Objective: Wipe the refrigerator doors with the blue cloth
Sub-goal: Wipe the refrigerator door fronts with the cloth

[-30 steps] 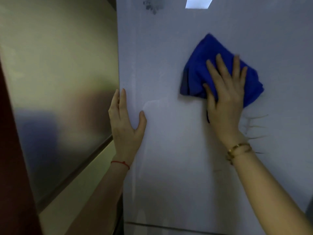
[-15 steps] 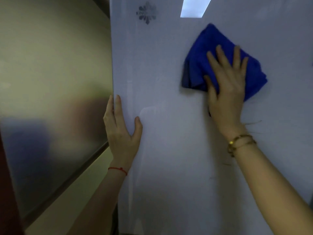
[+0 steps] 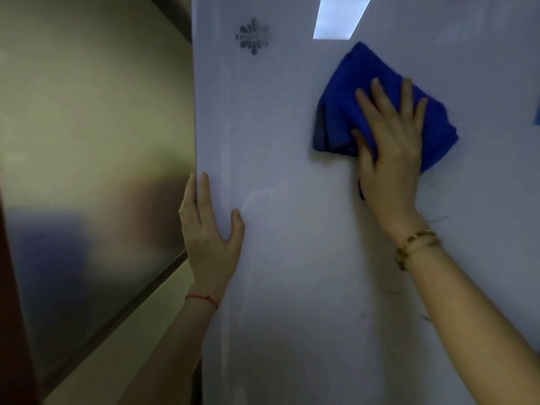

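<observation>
A pale glossy refrigerator door (image 3: 292, 287) fills the middle and right of the head view, with a grey logo (image 3: 253, 36) near its top left. A bunched blue cloth (image 3: 344, 112) lies flat against the door at upper right. My right hand (image 3: 391, 153) presses on the cloth with fingers spread, covering its lower middle. My left hand (image 3: 209, 232) grips the door's left edge, thumb on the front face and fingers wrapped round the side.
A brushed metal panel (image 3: 87, 171) stands to the left of the door, with a dark red strip at the far left. A ceiling light reflection (image 3: 339, 16) shows at the door's top. A bit of blue (image 3: 537, 112) sits at the right border.
The view has tilted up, bringing the logo further into sight. My right hand has slid the cloth slightly up and to the right on the door. My left hand stays on the edge.
</observation>
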`<act>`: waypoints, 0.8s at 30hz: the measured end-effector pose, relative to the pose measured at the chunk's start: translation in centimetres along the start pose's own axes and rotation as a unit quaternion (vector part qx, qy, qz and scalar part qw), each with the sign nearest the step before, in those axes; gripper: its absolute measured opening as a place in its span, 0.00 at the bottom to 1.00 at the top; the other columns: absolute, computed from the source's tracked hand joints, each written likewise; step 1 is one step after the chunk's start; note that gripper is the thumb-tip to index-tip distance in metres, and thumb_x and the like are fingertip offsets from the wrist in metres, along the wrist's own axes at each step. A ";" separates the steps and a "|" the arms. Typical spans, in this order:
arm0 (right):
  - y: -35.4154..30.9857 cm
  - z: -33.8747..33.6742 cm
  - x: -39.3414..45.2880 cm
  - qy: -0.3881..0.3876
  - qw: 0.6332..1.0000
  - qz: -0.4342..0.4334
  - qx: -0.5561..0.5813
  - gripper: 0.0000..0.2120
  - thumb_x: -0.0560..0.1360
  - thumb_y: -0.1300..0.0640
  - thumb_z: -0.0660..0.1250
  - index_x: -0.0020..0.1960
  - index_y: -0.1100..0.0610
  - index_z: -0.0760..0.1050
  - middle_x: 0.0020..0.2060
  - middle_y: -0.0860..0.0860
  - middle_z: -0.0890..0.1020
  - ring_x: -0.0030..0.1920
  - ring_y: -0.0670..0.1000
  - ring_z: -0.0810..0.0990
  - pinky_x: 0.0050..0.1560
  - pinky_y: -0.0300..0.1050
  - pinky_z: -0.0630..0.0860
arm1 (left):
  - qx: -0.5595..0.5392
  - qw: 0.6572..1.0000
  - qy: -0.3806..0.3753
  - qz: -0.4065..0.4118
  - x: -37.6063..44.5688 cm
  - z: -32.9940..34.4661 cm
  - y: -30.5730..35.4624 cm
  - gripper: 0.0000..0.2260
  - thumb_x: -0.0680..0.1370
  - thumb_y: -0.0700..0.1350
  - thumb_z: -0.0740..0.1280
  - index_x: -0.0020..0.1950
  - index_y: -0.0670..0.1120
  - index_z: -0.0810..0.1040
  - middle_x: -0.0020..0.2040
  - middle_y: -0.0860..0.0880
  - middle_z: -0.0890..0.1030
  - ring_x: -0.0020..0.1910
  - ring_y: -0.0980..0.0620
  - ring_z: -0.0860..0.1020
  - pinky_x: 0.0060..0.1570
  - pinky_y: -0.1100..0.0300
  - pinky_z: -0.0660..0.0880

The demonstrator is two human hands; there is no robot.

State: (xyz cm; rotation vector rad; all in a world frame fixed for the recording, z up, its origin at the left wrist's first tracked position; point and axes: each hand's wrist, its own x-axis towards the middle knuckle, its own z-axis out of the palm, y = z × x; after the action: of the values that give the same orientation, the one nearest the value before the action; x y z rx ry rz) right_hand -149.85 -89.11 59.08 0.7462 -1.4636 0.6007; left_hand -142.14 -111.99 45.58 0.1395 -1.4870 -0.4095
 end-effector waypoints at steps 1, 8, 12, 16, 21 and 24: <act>-0.4 0.5 -0.2 -0.008 1.000 -0.018 -0.004 0.19 0.81 0.58 0.57 0.72 0.54 0.66 0.73 0.52 0.67 0.77 0.58 0.55 0.78 0.54 0.44 | 0.001 1.000 -0.003 0.000 -0.1 0.0 0.0 0.29 0.80 0.48 0.63 0.79 0.43 0.57 0.77 0.42 0.61 0.76 0.47 0.62 0.76 0.53 0.62; -0.3 -0.6 -17.0 -0.206 0.941 -0.266 -0.044 0.21 0.83 0.56 0.50 0.76 0.51 0.58 0.76 0.48 0.61 0.78 0.54 0.53 0.79 0.49 0.47 | 0.001 1.000 -0.016 -0.002 -0.1 -0.1 -0.1 0.31 0.80 0.48 0.63 0.79 0.45 0.55 0.78 0.43 0.60 0.77 0.50 0.60 0.76 0.52 0.62; 1.9 -1.0 -8.3 -0.126 0.981 -0.145 -0.032 0.22 0.81 0.60 0.56 0.74 0.52 0.62 0.76 0.49 0.61 0.78 0.57 0.53 0.79 0.55 0.45 | 0.009 1.000 -0.006 -0.004 0.0 -0.2 0.1 0.30 0.80 0.48 0.63 0.79 0.44 0.56 0.78 0.43 0.60 0.76 0.49 0.61 0.76 0.55 0.61; 0.7 -0.4 -1.0 -0.011 1.000 -0.013 0.009 0.19 0.82 0.59 0.57 0.72 0.56 0.66 0.73 0.53 0.67 0.77 0.59 0.56 0.79 0.53 0.44 | 0.008 1.000 -0.001 -0.004 -0.1 -0.2 0.2 0.29 0.80 0.46 0.63 0.79 0.43 0.58 0.77 0.43 0.61 0.76 0.52 0.59 0.76 0.58 0.59; -0.8 0.3 -14.5 -0.173 0.966 -0.188 -0.026 0.22 0.82 0.57 0.54 0.75 0.52 0.60 0.75 0.50 0.61 0.78 0.55 0.50 0.79 0.51 0.44 | 0.006 1.000 -0.012 -0.009 -0.1 -0.2 -0.2 0.30 0.80 0.48 0.63 0.79 0.44 0.56 0.78 0.43 0.59 0.76 0.54 0.58 0.76 0.57 0.60; 1.4 -2.2 -17.5 -0.210 0.950 -0.228 -0.040 0.22 0.82 0.57 0.50 0.76 0.50 0.57 0.77 0.45 0.58 0.78 0.52 0.52 0.79 0.48 0.45 | 0.001 1.000 -0.001 0.005 -0.2 -0.1 -0.1 0.29 0.80 0.46 0.64 0.79 0.42 0.57 0.77 0.42 0.61 0.76 0.53 0.59 0.76 0.57 0.60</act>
State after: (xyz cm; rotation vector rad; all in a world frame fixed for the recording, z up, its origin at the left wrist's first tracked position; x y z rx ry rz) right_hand -150.12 -85.14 41.85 1.1536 -1.6119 0.0247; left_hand -142.01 -112.01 45.39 0.1334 -1.4889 -0.4004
